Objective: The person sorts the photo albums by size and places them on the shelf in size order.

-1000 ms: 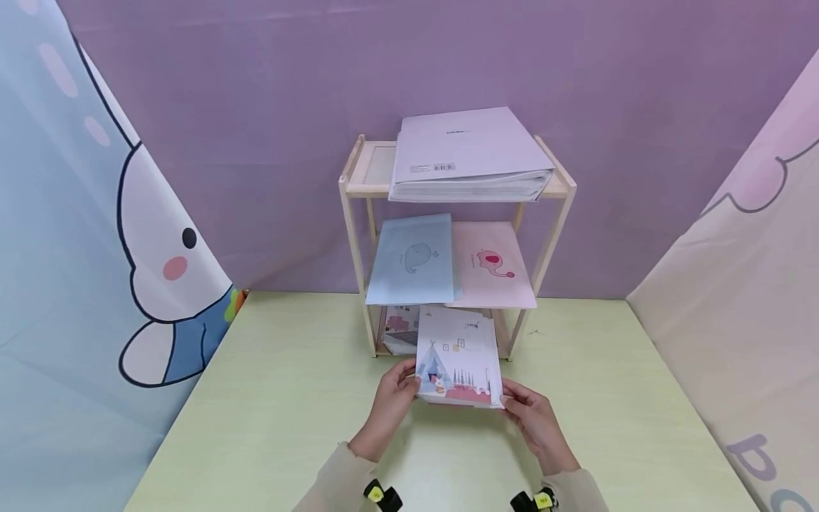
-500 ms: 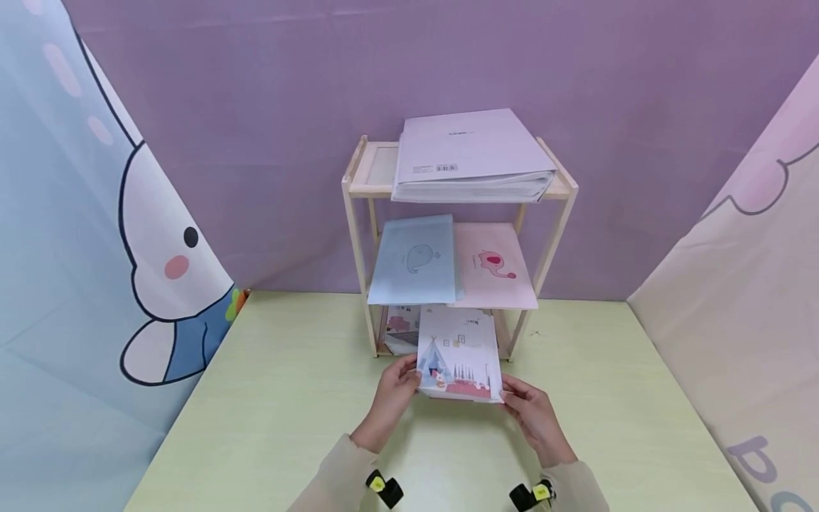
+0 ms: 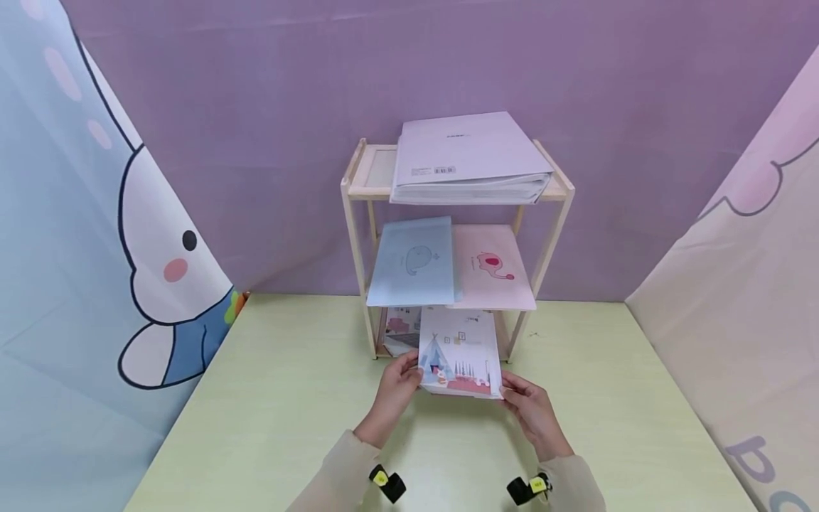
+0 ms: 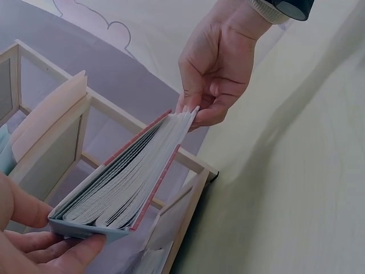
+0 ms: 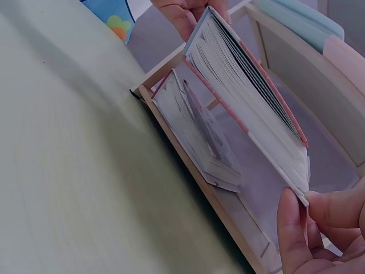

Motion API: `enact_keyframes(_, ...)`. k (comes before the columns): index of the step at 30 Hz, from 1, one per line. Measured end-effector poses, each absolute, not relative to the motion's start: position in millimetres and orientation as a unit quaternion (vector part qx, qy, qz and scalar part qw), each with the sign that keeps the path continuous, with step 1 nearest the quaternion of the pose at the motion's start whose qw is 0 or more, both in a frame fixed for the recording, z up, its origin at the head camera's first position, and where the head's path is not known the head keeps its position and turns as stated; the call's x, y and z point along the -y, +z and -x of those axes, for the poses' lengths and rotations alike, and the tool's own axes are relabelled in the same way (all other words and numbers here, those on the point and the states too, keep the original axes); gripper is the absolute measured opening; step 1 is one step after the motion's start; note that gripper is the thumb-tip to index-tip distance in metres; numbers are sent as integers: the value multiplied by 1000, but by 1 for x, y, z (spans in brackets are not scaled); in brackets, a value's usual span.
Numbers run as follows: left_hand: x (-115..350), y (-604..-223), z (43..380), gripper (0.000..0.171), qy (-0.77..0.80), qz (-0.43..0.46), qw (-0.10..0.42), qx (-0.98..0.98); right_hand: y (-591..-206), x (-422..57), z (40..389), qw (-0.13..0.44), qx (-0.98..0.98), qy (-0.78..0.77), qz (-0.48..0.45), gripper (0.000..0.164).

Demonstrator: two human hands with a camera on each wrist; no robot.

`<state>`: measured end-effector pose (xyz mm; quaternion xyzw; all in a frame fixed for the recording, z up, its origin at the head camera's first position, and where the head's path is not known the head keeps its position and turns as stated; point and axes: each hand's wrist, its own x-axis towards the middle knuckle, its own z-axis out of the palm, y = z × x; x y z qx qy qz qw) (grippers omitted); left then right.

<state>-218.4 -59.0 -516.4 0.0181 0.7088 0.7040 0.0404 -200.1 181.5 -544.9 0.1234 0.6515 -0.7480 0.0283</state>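
A thick hardcover album [image 3: 459, 355] with a tent drawing on its white cover is held level by both hands in front of the lowest tier of a wooden shelf [image 3: 350, 242]. Its far part reaches in under the middle tier. My left hand [image 3: 395, 387] pinches its left side, fingers beneath and thumb at the edge. On the right side, my right hand [image 3: 532, 411] pinches the near corner between thumb and fingers. Both wrist views show the slightly fanned pages [image 4: 128, 177]. A second, similar album [image 5: 197, 134] lies on the bottom tier, to the left.
On the middle tier lie a blue whale folder [image 3: 412, 263] and a pink elephant folder [image 3: 493, 267], jutting past its front edge. Large white binders [image 3: 470, 153] are stacked on the top tier. The pale green table [image 3: 269, 398] meets a purple backdrop [image 3: 256, 142].
The album and both hands have moved slightly away from me, toward the shelf's bottom tier. The grip of both hands looks the same.
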Motion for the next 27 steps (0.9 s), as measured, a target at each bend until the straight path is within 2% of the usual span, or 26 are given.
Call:
enact_keyframes(10, 58, -520, 225, 40, 717, -23, 38, -696, -550, -183, 207, 21, -650, -750, -122, 41)
enact_keyframes(18, 58, -494, 217, 38, 721, -34, 38, -692, -553, -184, 214, 25, -659, -742, -122, 40)
enact_keyframes(27, 57, -521, 237, 39, 722, -24, 38, -691, -552, -185, 222, 19, -658, -744, -117, 40)
